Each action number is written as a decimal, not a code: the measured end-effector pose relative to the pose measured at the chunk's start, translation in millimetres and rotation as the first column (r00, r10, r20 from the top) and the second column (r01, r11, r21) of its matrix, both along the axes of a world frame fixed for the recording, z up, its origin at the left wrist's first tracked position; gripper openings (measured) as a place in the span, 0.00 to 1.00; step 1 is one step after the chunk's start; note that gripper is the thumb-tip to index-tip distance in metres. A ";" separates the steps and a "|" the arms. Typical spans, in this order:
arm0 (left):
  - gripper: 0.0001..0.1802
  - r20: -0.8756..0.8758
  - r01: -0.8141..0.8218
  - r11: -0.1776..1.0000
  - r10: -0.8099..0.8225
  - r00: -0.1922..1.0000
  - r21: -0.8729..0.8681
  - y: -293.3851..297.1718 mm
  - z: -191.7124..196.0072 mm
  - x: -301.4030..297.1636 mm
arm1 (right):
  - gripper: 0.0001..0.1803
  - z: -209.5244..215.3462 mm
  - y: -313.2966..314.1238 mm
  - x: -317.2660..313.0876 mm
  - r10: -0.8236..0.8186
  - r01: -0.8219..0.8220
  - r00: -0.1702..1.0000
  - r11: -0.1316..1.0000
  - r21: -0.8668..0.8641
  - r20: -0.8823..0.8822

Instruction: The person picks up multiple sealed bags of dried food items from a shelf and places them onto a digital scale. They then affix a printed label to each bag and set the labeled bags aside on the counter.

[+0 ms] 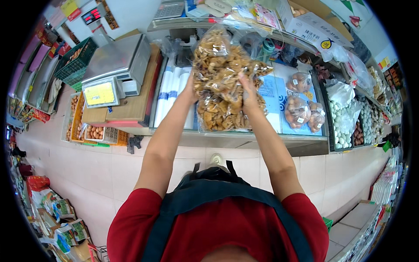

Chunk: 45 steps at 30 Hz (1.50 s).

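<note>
Counter [218, 137] bearing white rolls [165, 85] left, bagged eggs [297, 112] right.

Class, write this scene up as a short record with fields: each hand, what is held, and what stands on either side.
Left hand: at the left side of the clear bag of brown pieces
Right hand: on the bag's right side
Left of bag: weighing scale
Right of bag: three small egg bags
Far right: pale eggs

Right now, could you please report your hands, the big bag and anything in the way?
Left hand, right hand: both on bag. Bag over counter. Egg bags right, apart.
</note>
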<state>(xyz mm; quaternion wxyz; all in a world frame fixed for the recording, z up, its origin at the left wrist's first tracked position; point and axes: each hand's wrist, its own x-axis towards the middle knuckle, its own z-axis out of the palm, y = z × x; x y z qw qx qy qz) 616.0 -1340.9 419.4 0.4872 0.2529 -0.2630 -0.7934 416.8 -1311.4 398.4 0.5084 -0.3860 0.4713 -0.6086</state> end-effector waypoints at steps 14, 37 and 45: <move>0.43 0.587 -0.541 0.841 0.441 0.679 -0.005 -57.5 -56.1 113.4 | 0.57 -32.2 -42.9 37.5 0.370 -0.273 0.881 0.907 0.321 -0.296; 0.54 0.764 0.516 0.720 0.620 -0.178 -0.465 1.1 -90.0 -5.0 | 0.49 2.5 1.1 -131.5 0.151 0.072 0.101 0.985 0.158 -0.983; 0.49 0.778 0.056 0.850 0.451 0.437 -0.524 -1.8 -9.7 -28.3 | 0.52 44.8 -10.0 -54.9 0.083 -0.020 0.817 0.993 0.116 -0.571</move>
